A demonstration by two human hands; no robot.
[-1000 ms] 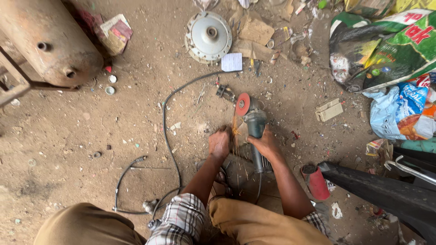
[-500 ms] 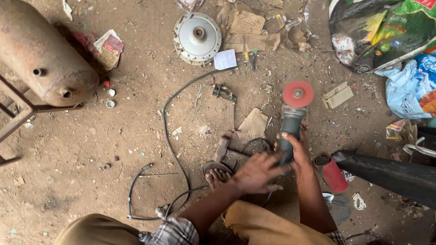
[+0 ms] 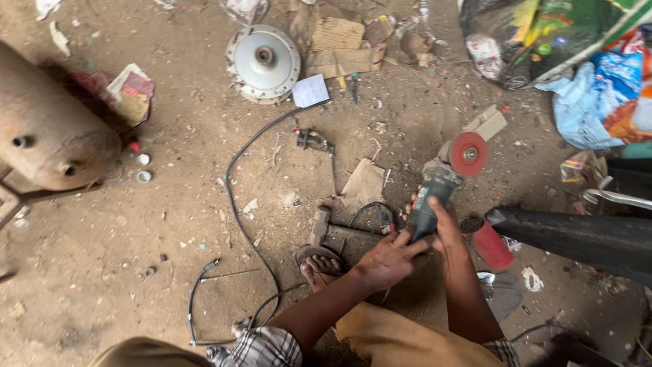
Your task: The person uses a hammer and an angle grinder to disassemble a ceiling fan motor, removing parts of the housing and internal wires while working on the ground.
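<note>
While two hands (image 3: 390, 259) (image 3: 445, 228) grip, one grinder (image 3: 435, 190)

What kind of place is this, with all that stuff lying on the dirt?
Probably a rough outdoor repair or scrap workshop. The person's hands hold an angle grinder with a red disc over a bare dirt floor. A rusty metal tank lies nearby, along with a round metal machine part.

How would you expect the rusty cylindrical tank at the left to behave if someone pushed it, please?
The rusty tank looks like thick metal, so probably heavy and rigid. Lying on its side on the dirt floor, it might roll, though the metal frame beside it could block that.
</note>
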